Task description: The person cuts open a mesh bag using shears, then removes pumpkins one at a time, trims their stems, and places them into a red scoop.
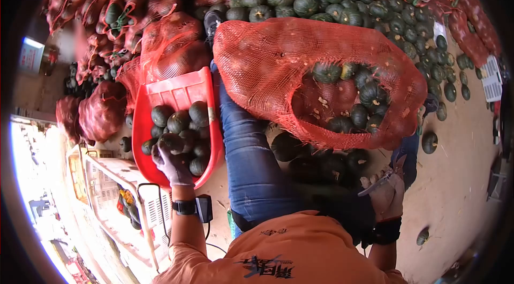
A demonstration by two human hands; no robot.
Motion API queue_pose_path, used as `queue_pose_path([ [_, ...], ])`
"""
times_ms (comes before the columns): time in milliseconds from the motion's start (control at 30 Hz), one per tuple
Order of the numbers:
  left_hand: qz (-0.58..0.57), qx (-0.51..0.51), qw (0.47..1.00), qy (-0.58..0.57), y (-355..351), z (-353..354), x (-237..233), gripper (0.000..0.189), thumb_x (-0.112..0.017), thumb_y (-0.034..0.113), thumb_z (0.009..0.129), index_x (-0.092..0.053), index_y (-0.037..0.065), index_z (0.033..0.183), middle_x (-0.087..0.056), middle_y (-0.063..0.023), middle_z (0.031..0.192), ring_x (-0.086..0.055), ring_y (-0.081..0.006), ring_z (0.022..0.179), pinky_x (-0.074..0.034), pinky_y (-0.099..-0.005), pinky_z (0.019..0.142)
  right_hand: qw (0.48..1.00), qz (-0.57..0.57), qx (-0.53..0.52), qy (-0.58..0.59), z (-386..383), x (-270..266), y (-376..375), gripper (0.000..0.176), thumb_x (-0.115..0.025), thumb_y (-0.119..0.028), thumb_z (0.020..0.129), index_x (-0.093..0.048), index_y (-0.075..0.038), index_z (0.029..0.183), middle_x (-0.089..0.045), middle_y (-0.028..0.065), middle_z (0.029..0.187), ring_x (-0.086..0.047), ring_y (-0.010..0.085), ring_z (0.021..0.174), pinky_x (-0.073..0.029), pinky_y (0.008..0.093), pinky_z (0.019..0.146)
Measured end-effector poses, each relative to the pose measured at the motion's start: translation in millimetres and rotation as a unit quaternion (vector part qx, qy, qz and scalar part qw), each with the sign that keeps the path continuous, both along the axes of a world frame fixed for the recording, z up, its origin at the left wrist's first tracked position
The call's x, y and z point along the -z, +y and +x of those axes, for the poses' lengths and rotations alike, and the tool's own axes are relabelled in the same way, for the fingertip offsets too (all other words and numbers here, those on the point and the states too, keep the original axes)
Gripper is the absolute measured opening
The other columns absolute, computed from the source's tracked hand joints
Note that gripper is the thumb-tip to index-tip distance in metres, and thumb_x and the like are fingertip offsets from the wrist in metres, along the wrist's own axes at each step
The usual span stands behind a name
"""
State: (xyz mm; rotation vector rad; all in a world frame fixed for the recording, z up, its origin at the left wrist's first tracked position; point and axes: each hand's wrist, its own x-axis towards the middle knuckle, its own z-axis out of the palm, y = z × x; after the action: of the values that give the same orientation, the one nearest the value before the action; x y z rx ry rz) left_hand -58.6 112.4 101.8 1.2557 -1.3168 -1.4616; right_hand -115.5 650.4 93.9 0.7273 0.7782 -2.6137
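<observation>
My left hand (174,169), in a pale glove, has its fingers closed round a dark green pumpkin (171,143) in a red plastic scoop basket (140,147). More small pumpkins lie round it in the basket. At the lower right, my right hand (386,195), also gloved, is curled round a thin, pale, blade-like tool (377,183); its exact kind I cannot tell. Just beyond that hand lies a big red mesh sack (257,64) with a wide opening, and pumpkins (369,94) show inside.
Filled red mesh sacks (101,110) line the left and back. A heap of loose pumpkins (342,8) spreads behind the open sack and down the right. A pale crate (115,177) stands left of my arm. One pumpkin (423,236) lies on the floor at right.
</observation>
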Motion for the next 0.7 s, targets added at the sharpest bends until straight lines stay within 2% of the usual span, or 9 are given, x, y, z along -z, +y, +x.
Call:
queue_pose_path([
  [33,-0.078,0.027,0.997,-0.005,7,-7,-4,0.036,-0.055,0.03,0.104,-0.055,0.007,0.132,-0.064,-0.0087,0.113,-0.065,-0.0249,0.104,-0.057,-0.0368,0.087,1.0,0.004,0.013,0.005,3,6,4,0.027,-0.06,-0.032,0.096,-0.055,-0.01,0.111,-0.053,0.0074,0.101,-0.053,0.0252,0.096,-0.039,0.0577,0.106],
  [67,-0.314,0.129,0.932,-0.127,8,-9,15,0.037,-0.054,0.028,0.105,-0.054,0.007,0.135,-0.064,-0.0087,0.113,-0.065,-0.0232,0.104,-0.057,-0.0363,0.088,1.0,0.008,0.022,0.01,4,11,4,0.027,-0.06,-0.032,0.096,-0.054,-0.011,0.111,-0.053,0.0078,0.102,-0.052,0.0257,0.097,-0.039,0.0581,0.106],
  [133,-0.272,0.303,0.908,-0.097,53,-44,16,0.037,-0.052,0.025,0.107,-0.054,0.006,0.138,-0.065,-0.0078,0.113,-0.065,-0.0197,0.099,-0.056,-0.0348,0.088,0.999,0.006,0.04,0.018,-3,8,-2,0.025,-0.055,-0.034,0.1,-0.057,-0.011,0.109,-0.055,0.0083,0.098,-0.054,0.0271,0.094,-0.039,0.0587,0.106],
  [167,0.01,0.354,0.934,0.043,107,-86,-5,0.036,-0.051,0.024,0.109,-0.054,0.005,0.139,-0.067,-0.007,0.113,-0.066,-0.018,0.094,-0.056,-0.0338,0.087,0.999,-0.015,0.03,-0.005,-7,10,1,0.027,-0.052,-0.036,0.102,-0.058,-0.011,0.109,-0.057,0.0085,0.096,-0.054,0.0274,0.092,-0.039,0.0588,0.106],
  [200,0.144,0.466,0.866,0.11,140,-113,-4,0.039,-0.053,0.026,0.108,-0.053,0.004,0.141,-0.068,-0.0045,0.108,-0.066,-0.0164,0.095,-0.055,-0.0325,0.087,0.999,-0.038,0.02,-0.027,-12,14,5,0.029,-0.05,-0.037,0.103,-0.059,-0.011,0.108,-0.058,0.0087,0.094,-0.055,0.0277,0.091,-0.038,0.059,0.106],
  [300,0.362,0.633,0.684,0.017,208,-202,40,0.042,-0.051,0.03,0.108,-0.05,0.008,0.144,-0.069,-0.012,0.108,-0.068,-0.022,0.096,-0.057,-0.0376,0.086,0.995,-0.037,0.039,-0.086,-15,0,-1,0.039,-0.042,-0.043,0.107,-0.062,-0.01,0.107,-0.062,0.0096,0.09,-0.057,0.0291,0.088,-0.039,0.06,0.104],
  [333,0.356,0.641,0.68,-0.02,219,-230,62,0.044,-0.051,0.032,0.107,-0.051,0.007,0.143,-0.069,-0.0134,0.11,-0.068,-0.0238,0.097,-0.056,-0.0385,0.087,0.994,-0.024,0.049,-0.09,-15,-9,-3,0.039,-0.041,-0.043,0.107,-0.062,-0.01,0.109,-0.063,0.0099,0.092,-0.058,0.0292,0.089,-0.039,0.0603,0.104],
  [467,-0.116,0.535,0.806,-0.227,190,-303,122,0.051,-0.053,0.038,0.104,-0.053,0.004,0.142,-0.07,-0.0188,0.115,-0.068,-0.0311,0.104,-0.054,-0.0422,0.088,0.995,-0.043,0.045,-0.073,-11,0,8,0.038,-0.046,-0.044,0.105,-0.061,-0.01,0.117,-0.064,0.0098,0.099,-0.061,0.0289,0.094,-0.039,0.0606,0.104],
  [700,-0.281,0.513,0.685,-0.435,137,-377,120,0.057,-0.058,0.039,0.099,-0.054,0.001,0.141,-0.069,-0.0225,0.122,-0.068,-0.0359,0.11,-0.054,-0.0442,0.09,0.993,-0.082,0.031,-0.074,-21,10,16,0.039,-0.055,-0.042,0.101,-0.058,-0.011,0.124,-0.064,0.008,0.102,-0.06,0.0277,0.095,-0.039,0.0599,0.104],
])
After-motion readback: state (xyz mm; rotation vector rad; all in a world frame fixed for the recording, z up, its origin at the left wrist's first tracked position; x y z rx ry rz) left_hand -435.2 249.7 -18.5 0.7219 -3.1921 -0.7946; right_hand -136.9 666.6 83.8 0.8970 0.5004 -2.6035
